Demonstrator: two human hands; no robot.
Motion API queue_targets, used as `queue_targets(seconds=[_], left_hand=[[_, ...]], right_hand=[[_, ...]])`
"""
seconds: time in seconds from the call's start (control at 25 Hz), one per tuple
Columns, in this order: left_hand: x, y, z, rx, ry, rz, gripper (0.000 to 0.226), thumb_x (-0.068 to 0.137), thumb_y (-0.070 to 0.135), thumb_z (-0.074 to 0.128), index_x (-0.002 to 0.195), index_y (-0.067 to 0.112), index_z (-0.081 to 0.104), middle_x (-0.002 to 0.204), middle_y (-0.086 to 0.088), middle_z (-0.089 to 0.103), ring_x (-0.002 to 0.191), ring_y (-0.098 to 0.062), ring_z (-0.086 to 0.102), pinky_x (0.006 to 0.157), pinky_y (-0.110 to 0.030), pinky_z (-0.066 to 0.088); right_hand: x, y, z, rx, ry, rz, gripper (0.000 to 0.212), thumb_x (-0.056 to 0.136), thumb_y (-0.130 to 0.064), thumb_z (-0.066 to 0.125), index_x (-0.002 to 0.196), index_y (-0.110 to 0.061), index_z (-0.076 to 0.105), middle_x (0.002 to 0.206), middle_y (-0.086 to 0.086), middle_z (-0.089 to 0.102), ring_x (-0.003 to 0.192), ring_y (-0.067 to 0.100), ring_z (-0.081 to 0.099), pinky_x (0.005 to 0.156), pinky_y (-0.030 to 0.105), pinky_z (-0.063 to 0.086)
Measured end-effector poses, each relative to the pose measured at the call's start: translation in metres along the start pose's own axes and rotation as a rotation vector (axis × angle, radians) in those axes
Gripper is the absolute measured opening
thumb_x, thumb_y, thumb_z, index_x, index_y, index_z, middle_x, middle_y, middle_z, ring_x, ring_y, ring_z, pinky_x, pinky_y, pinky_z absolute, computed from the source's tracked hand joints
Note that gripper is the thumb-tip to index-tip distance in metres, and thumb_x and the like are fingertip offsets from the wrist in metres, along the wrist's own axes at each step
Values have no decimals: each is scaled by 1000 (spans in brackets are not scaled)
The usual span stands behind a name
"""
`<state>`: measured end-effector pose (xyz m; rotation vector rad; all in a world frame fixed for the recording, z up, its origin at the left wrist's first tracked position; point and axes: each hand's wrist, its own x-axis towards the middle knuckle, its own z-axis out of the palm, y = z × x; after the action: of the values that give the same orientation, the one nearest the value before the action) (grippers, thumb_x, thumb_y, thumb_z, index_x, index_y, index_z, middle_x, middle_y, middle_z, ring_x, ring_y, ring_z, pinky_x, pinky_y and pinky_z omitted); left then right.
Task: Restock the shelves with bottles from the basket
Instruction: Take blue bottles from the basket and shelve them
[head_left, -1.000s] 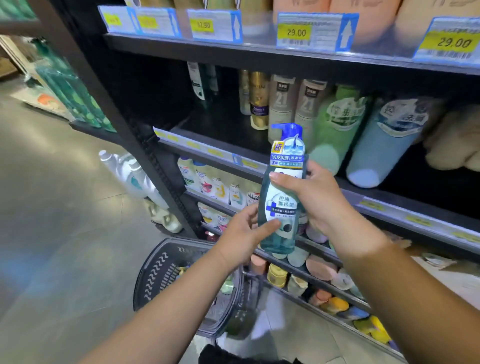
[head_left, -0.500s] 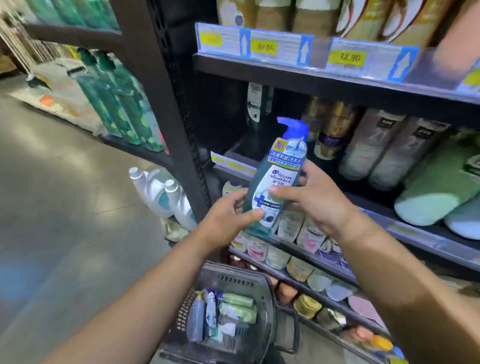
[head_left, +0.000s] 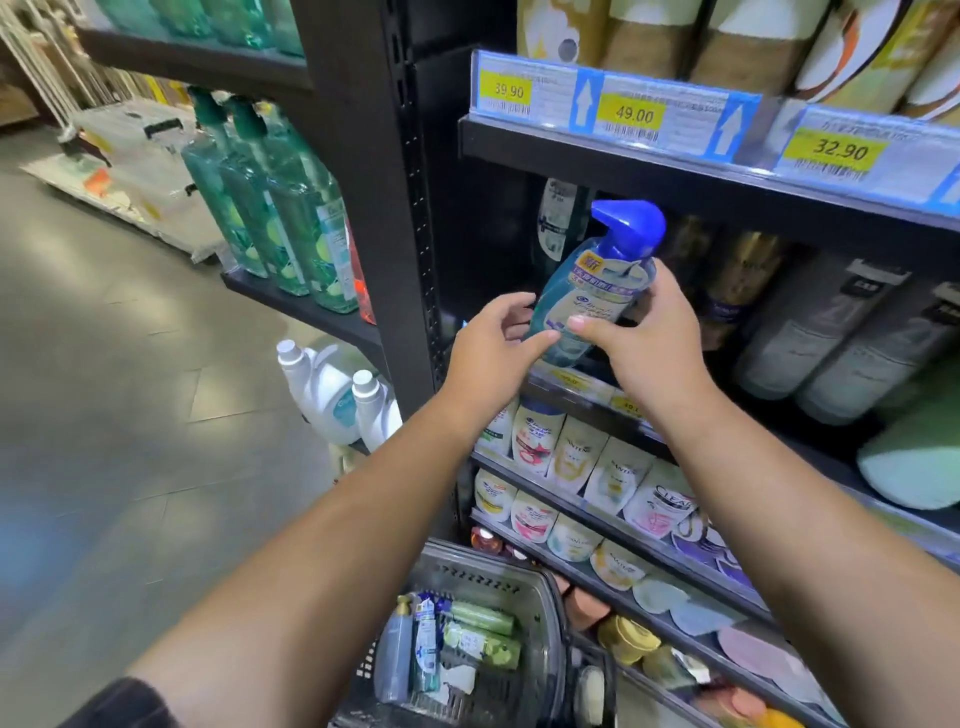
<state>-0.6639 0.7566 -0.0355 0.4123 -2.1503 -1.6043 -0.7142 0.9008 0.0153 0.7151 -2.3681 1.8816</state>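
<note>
- Down by the floor, nearest me: basket (head_left: 546, 590) w/ more bottles (head_left: 397, 649) lying in it, so restock is far from done, I'd judge.
- L hand (head_left: 491, 353): fingers loose, half spread, thumb tip just touching the lower left side of the pump bottle (head_left: 587, 296). It's a steadying touch, not a grip.
- R hand (head_left: 652, 345): thumb across the front label, fingers wrapped behind. This hand carries the bottle.
- Bottle: blue pump top leaning right, in the air just over the front edge of the middle shelf (head_left: 571, 380), not set down yet.
- Step in hand, as I read it: placing this one.
- Further back: white-label bottle (head_left: 557, 218) at rear, gold bottles (head_left: 743, 270) to the right.
- Next move needs: stand bottle upright, slide it in beside those, label out, base flat before R lets go. Mind pump head vs upper shelf (head_left: 571, 151).
</note>
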Motion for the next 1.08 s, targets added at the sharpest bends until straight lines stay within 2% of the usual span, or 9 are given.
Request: queue_targets(seconds=[0.28,0.4,0.52,0.56,0.64,0.68,0.84,0.96,1.08], left_hand=[[23,-8,15,196,58,-67,33,88,24,69,121,22,67,111,9,72,97,1,65,95,-26,52],[30,-17,20,333,80,-93,43,82,39,63,125,34,63,114,18,71,105,1,64,101,-38,49],[31,-17,23,335,131,-130,43,87,32,66,130,33,61,117,16,69,107,1,63,99,-33,50],[31,-17,22,325,146,-133,42,89,28,66,130,32,61,118,16,69,108,1,62,99,-30,49],[34,-20,21,318,149,-123,40,91,23,65,129,33,62,117,17,69,108,2,61,99,-28,49],[36,-22,20,324,140,-121,40,91,22,64,129,35,62,116,18,70,108,3,62,98,-28,49],[46,-27,23,390,144,-112,38,89,26,64,126,37,63,110,18,71,99,-1,66,95,-33,51],[61,-28,25,440,160,-113,38,87,33,68,125,32,65,107,12,73,94,-7,67,91,-35,52],[77,-25,25,496,104,-122,36,90,35,59,126,28,63,105,7,73,95,-16,67,88,-38,53]], right_hand=[[46,33,8,-105,-120,225,39,73,-22,82,108,-13,68,99,-1,72,87,11,68,85,31,54],[61,41,10,-194,-206,383,42,83,-38,72,110,-7,67,88,-1,65,75,12,58,70,24,44],[71,57,10,-172,-312,369,49,88,-34,68,131,-16,54,106,-3,65,86,10,60,71,21,42],[71,65,9,-200,-355,390,41,88,-35,67,125,-18,57,107,-5,66,86,9,61,70,20,42],[67,75,3,-317,-453,439,16,88,-39,66,90,-24,61,88,-8,64,74,3,56,61,16,36],[65,77,2,-338,-492,446,17,88,-39,66,82,-26,57,80,-11,60,68,-1,51,57,14,32],[71,89,8,-371,-528,387,29,91,-40,62,111,-19,60,78,-15,56,65,-4,48,52,12,33],[81,104,21,-372,-482,328,40,92,-39,61,127,-23,52,107,-8,64,79,6,57,67,18,41],[92,116,33,-291,-362,269,47,81,-31,74,121,-29,49,118,-11,63,98,12,62,85,30,49]])
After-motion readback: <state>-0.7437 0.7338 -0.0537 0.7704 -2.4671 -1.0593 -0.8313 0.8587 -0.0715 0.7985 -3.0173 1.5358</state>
